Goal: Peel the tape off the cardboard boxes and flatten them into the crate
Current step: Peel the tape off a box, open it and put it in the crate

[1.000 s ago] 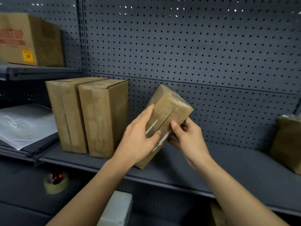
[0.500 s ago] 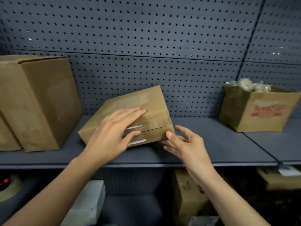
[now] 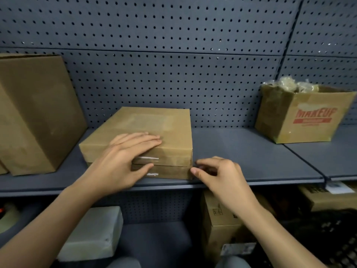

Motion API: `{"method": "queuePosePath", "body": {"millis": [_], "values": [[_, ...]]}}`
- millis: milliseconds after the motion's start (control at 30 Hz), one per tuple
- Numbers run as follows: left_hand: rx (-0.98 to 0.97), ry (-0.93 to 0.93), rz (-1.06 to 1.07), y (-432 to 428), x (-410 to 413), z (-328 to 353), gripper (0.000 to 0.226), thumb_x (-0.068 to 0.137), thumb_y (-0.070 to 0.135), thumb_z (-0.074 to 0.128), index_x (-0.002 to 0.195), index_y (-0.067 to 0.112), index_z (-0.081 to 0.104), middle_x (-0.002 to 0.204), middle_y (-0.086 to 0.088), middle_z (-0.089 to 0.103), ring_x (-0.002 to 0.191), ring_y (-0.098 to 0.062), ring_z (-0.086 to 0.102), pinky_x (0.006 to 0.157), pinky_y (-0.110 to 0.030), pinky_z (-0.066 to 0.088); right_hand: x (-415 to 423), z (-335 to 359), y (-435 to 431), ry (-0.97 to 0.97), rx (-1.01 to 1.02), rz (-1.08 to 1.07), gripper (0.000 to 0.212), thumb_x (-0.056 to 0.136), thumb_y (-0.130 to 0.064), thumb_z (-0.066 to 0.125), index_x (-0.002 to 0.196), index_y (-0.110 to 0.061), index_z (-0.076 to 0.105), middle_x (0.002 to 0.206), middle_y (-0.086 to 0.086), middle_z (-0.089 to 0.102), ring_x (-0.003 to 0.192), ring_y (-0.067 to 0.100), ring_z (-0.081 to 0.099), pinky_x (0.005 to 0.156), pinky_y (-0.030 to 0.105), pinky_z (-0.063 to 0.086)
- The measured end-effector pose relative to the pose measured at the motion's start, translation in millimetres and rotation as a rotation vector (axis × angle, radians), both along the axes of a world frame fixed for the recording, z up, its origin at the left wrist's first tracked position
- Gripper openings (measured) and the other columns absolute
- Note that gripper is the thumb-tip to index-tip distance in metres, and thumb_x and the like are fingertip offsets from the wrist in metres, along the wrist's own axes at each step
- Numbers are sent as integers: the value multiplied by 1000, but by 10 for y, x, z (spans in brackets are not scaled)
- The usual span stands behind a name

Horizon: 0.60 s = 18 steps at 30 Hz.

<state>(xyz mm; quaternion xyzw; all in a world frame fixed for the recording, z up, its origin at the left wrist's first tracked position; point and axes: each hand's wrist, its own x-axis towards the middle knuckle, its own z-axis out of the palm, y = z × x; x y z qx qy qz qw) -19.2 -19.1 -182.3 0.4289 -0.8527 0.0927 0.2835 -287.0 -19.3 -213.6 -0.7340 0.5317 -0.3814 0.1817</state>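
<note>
Here, the grey shelf [image 3: 251, 151] is seen across mid-frame. At centre the cardboard box [image 3: 166, 128] is laid flat on it, pressed from above by the left hand [image 3: 125, 161], fingers straight. The right hand [image 3: 222, 175] is curled at its lower-right corner; whether anything is pinched cannot be told.

Brown taped cardboard box [image 3: 154, 122] lies flat at the shelf's [image 3: 251, 151] front edge.
</note>
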Motion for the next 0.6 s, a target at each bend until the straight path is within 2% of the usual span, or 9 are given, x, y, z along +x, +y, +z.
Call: {"method": "queuePosePath", "body": {"millis": [100, 167, 233, 333, 433, 500, 600], "values": [[70, 85, 0, 36, 18, 65, 54, 86, 48, 58, 135, 25, 61, 140, 15, 55, 137, -6, 44, 116, -34, 29, -104, 13, -67, -104, 41, 30, 35, 87, -34, 76, 121, -25, 71, 103, -16, 70, 97, -1, 64, 93, 23, 51], [111, 163, -5, 63, 49, 106, 50, 86, 50, 56, 130, 29, 64, 136, 18, 57, 135, 0, 43, 115, -26, 28, -153, 18, -111, -163, 29, 57, 33, 87, -27, 76, 119, -26, 71, 104, -16, 70, 98, -2, 65, 95, 25, 52], [143, 229, -22, 76, 105, 127, 39, 86, 40, 63, 124, 31, 67, 132, 20, 59, 131, 5, 46, 113, -23, 30, -174, 9, -146, -182, -12, 91, 30, 87, -22, 76, 117, -25, 72, 107, -16, 70, 100, -1, 65, 95, 25, 53], [202, 335, -71, 72, 176, 137, 31, 85, 24, 69, 116, 26, 72, 125, 16, 67, 127, -2, 53, 111, -31, 38, -179, -14, -178, -148, -121, 129, 31, 89, -19, 75, 118, -26, 70, 114, -22, 65, 106, -6, 60, 92, 14, 48], [251, 397, -109, 54, 185, 135, 28, 87, 4, 72, 111, 19, 75, 120, 11, 71, 125, -6, 57, 111, -35, 41, -144, 29, -216, -3, -230, 133, 41, 92, -22, 70, 132, -28, 63, 133, -19, 54, 122, -8, 47, 103, 9, 33], [286, 423, -135, 31, 184, 145, 29, 87, -2, 70, 109, 15, 75, 118, 9, 72, 124, -7, 58, 110, -34, 41, -102, 110, -297, 158, -299, 141, 50, 94, -22, 67, 142, -28, 54, 150, -10, 42, 141, 4, 32, 113, 10, 16], [312, 479, -183, 7, 200, 163, 25, 83, 4, 66, 105, 11, 76, 114, 5, 74, 122, -10, 60, 109, -31, 43, -61, 262, -481, 408, -323, 187, 63, 95, -18, 65, 150, -33, 40, 164, -1, 23, 154, 18, 8, 120, 25, 2]]}}
